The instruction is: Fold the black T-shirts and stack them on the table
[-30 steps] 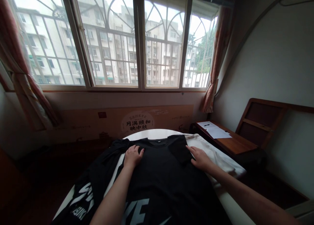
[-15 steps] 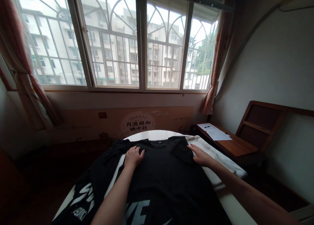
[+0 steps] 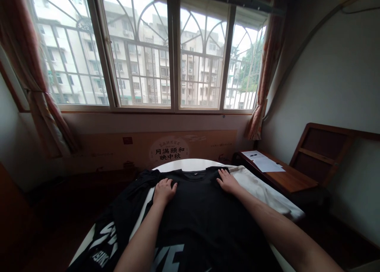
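Observation:
A black T-shirt (image 3: 198,208) with grey lettering lies spread on the round white table (image 3: 190,162), its collar toward the window. On the shirt's left shoulder area rests my left hand (image 3: 164,191), fingers laid out on the cloth. My right hand (image 3: 228,181) lies flat near the right shoulder, fingers apart, beside the collar. Neither hand grips the fabric. The shirt's lower part runs out of view at the bottom.
Another black garment (image 3: 118,220) with white print hangs over the table's left side. White cloth (image 3: 264,189) lies on the right. Farther right, papers (image 3: 263,161) sit on a wooden surface (image 3: 292,181). A printed cardboard panel (image 3: 204,149) stands below the window.
My right hand has moved from the sleeve's outer edge inward onto the shoulder, and the sleeve flap seen there is no longer spread out. My left hand stays in place on the shirt.

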`<state>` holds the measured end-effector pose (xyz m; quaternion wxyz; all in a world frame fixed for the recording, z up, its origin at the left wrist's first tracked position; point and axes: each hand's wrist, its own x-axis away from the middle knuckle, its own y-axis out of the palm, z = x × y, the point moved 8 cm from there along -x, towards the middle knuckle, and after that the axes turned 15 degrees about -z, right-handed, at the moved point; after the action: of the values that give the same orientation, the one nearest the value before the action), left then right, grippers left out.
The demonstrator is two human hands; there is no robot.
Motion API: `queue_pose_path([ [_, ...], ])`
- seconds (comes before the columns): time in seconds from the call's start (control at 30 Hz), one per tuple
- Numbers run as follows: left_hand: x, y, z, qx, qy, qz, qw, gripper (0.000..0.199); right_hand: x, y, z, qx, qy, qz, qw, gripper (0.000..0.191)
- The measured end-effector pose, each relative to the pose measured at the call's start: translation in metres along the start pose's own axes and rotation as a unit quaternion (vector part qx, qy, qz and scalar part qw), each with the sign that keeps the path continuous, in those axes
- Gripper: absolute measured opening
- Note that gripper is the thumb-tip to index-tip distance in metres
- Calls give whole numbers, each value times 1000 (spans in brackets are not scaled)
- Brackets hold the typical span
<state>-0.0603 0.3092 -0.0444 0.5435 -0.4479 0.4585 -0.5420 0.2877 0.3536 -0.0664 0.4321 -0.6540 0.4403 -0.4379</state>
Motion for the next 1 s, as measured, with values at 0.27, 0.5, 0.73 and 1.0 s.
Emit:
queue_pose_path([
  [0.27,-8,15,-3,-5,-6,-69,998,64,11,-9,-8,26,20,13,999,64],
  [0.5,-13,24,-4,-18,-12,-127,992,74,102,-51,-38,32,-153,215,964,55],
  [0.73,-10,22,-2,-33,-23,-135,990,75,252,-19,2,-59,-176,256,949,55],
  [1.0,7,0,25,-61,-30,-97,993,68,363,64,56,-64,-138,225,962,48],
])
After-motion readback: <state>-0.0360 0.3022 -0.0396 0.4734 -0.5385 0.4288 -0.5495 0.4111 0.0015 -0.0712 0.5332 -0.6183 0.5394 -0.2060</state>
